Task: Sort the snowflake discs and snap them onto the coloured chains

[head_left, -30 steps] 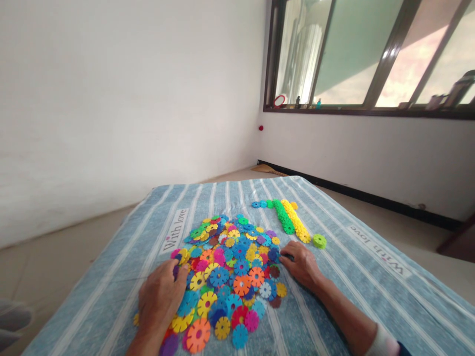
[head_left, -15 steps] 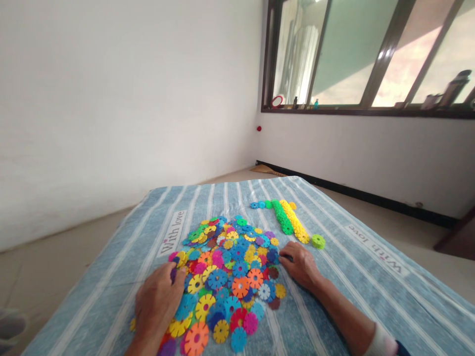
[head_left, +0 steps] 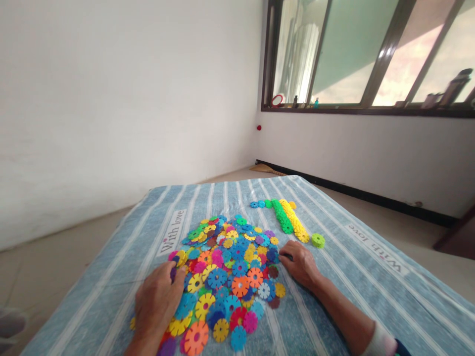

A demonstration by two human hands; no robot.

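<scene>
**Your left hand point(head_left: 158, 296) and right hand point(head_left: 300, 262) flank a heap of notched discs point(head_left: 222, 283)**

Your left hand lies palm down over the heap's near left edge, fingers bent; a dark purple disc point(head_left: 173, 275) shows by the thumb, but you cannot tell whether it is pinched. Your right hand curls loosely at the heap's right edge, beside a dark blue disc point(head_left: 272, 255); its fingertips are partly hidden, so whether they grip anything cannot be told. A pale cuff point(head_left: 379, 337) rings that wrist.

Between your hands the discs overlap in a loose mound: thin, flat, plastic-looking rounds with slotted rims and holes in the middle, in blue, yellow, orange, pink, red and brown. Far right of the mound, a ridged green column point(head_left: 282, 217) and a yellow column point(head_left: 295, 222) lie side by side, with a short lime stack point(head_left: 318, 241) just nearer and to the right.

Everything rests on a blue cloth point(head_left: 341, 262) with white stripes, softly wrinkled, printed "With love" at left and right. Beyond it stretch a pale floor point(head_left: 74, 242) and a plain white wall point(head_left: 129, 89); at far right, a dark-framed window point(head_left: 349, 54) holds a red-rimmed oval point(head_left: 277, 101) and bottles along its sill.
</scene>
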